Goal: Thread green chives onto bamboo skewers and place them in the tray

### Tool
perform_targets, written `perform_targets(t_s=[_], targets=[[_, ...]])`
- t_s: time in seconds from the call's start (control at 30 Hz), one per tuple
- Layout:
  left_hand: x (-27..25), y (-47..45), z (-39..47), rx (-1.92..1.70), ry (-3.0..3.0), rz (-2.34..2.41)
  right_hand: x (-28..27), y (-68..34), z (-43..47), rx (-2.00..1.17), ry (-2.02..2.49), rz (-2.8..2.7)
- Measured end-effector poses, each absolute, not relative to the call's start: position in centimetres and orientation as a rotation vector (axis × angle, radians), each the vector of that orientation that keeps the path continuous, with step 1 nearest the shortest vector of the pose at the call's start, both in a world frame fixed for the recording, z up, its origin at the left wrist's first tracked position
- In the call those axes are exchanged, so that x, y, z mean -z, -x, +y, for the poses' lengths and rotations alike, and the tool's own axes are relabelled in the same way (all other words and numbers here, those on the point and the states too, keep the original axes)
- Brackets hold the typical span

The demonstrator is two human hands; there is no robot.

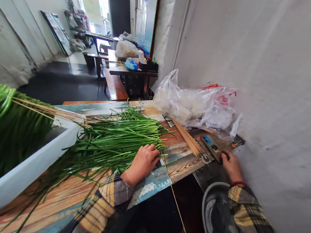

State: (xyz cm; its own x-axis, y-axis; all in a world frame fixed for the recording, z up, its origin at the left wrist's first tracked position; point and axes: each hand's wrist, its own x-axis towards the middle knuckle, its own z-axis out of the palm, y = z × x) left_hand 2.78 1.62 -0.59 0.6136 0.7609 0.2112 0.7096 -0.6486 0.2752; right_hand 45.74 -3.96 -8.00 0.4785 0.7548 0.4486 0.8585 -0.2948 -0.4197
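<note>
My left hand rests at the near right edge of a loose pile of green garlic chives, its fingers curled. A thin bamboo skewer runs from those fingertips out past the table's front edge. The thumb is hidden. On the right, my right hand pinches the near end of a phone, which lies back side up at the table's right end. Beside the phone lies a fan of bamboo skewers.
A white tub at left holds chives threaded on skewers. Clear plastic bags sit against the wall. Below my right arm stands a grey bin. Farther back are another table and a bench.
</note>
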Motion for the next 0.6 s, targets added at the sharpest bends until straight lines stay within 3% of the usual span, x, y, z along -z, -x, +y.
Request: perform_targets(t_s=[0.17, 0.6], targets=[[0.5, -2.7, 1.5, -0.458, -2.66, 1.237, 6.6, -43.1, -2.4, 0.235, 2.303, -1.523], [0.6, -2.7, 1.5, -0.456, -2.671, 1.221, 5.6, -39.8, -0.9, 0.278, 2.522, -1.36]])
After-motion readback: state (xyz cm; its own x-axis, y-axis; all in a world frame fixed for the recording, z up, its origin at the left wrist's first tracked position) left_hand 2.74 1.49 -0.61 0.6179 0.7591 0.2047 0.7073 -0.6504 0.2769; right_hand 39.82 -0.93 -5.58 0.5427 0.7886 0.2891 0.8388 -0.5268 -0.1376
